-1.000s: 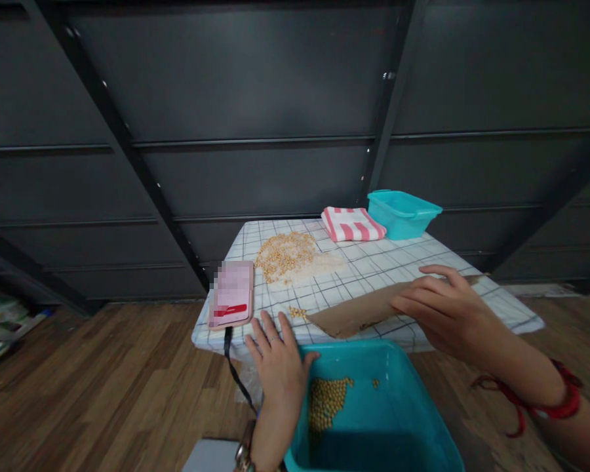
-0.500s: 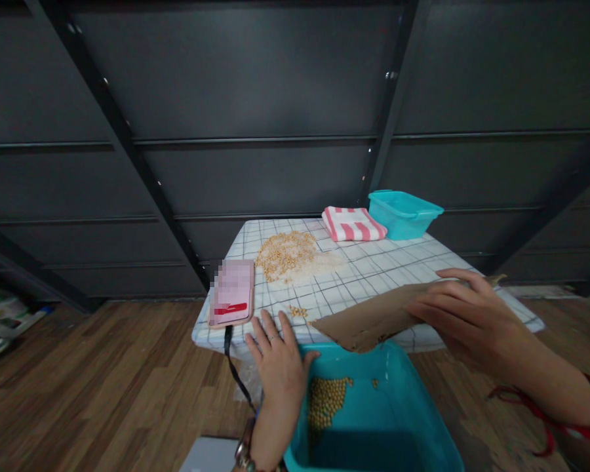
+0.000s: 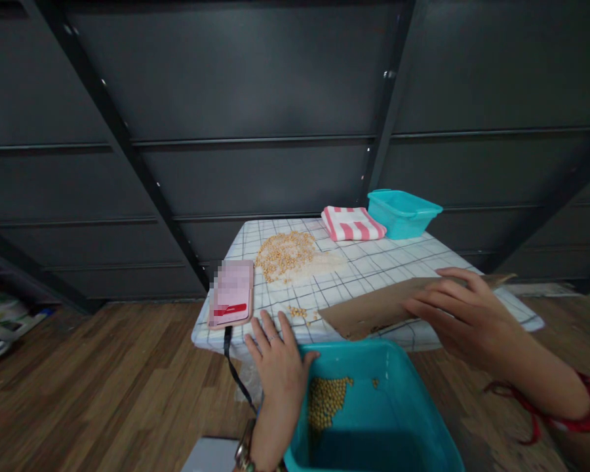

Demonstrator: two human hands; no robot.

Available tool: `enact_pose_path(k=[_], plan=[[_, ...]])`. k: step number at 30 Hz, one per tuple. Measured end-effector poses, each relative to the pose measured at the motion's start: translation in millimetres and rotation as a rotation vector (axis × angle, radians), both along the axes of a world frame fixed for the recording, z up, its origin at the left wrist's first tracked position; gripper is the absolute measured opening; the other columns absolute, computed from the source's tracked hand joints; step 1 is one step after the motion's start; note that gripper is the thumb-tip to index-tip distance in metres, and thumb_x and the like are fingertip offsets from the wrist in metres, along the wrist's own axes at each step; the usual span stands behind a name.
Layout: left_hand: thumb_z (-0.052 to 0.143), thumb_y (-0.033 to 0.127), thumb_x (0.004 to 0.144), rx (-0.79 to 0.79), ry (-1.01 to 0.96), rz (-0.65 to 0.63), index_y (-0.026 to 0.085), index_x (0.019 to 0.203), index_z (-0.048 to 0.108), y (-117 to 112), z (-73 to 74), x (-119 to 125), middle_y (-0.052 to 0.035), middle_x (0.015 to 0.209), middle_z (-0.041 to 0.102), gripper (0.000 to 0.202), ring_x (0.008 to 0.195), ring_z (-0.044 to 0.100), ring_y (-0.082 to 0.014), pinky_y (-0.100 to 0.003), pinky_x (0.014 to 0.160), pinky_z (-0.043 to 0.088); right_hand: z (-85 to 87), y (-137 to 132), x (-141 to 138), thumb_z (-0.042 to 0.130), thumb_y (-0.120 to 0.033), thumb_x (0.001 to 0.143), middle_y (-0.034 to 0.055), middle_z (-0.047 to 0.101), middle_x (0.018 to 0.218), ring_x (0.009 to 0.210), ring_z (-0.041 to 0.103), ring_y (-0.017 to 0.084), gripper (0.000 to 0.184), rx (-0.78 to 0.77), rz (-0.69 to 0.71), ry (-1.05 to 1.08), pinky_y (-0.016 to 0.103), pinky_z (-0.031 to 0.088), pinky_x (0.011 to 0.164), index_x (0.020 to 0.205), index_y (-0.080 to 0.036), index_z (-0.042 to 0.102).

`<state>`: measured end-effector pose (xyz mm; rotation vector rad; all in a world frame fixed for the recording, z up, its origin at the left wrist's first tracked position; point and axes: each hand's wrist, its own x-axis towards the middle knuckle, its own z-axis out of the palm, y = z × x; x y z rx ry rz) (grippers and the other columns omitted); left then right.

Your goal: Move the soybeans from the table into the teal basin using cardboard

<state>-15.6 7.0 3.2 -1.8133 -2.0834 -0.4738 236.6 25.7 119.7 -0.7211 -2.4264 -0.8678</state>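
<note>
My right hand (image 3: 459, 311) grips a long brown cardboard strip (image 3: 373, 308) lying slantwise over the near right part of a small table with a checked cloth (image 3: 373, 265). Its lower end sits near the table's front edge, beside a few loose yellow beans (image 3: 299, 312). My left hand (image 3: 279, 364) lies with fingers spread on the rim of a teal tub (image 3: 398, 419) held below the table edge; a patch of beans (image 3: 327, 400) lies inside it. A larger heap of beans (image 3: 285, 254) with pale grains rests at the table's middle left.
A pink phone (image 3: 232, 293) lies at the table's left edge with a black strap hanging down. A folded red-and-white striped cloth (image 3: 353, 223) and a smaller teal tub (image 3: 403, 213) sit at the far side. Dark metal panels stand behind; wood flooring surrounds the table.
My right hand drew the cardboard strip toward the tub, its end passing over the table edge, then pulled it back slightly onto the table. My left hand stayed put.
</note>
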Motion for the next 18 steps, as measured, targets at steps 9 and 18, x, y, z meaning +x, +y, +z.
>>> enact_pose_path(k=[9,18], plan=[[0.073,0.047,0.058,0.024,0.056,0.004,0.002,0.122,0.048,-2,1.6,4,-0.0318,0.128,0.046,0.083,0.119,0.039,-0.0476,-0.062,0.094,0.033,0.1,2,-9,0.036,-0.001,0.081,-0.0011,0.061,0.073,0.07,0.05,0.014,0.026,0.009,-0.037,0.014,0.038,0.037,0.081,0.09,-0.021,0.049],[0.069,0.043,0.064,-0.027,-0.013,-0.009,0.003,0.124,0.046,-2,3.0,3,-0.0308,0.131,0.043,0.076,0.122,0.036,-0.0467,-0.063,0.097,0.03,5.6,-5,-13,0.04,-0.001,0.083,0.002,0.062,0.074,0.07,0.05,0.014,0.021,0.019,0.11,0.024,0.04,0.038,0.082,0.092,-0.015,0.052]])
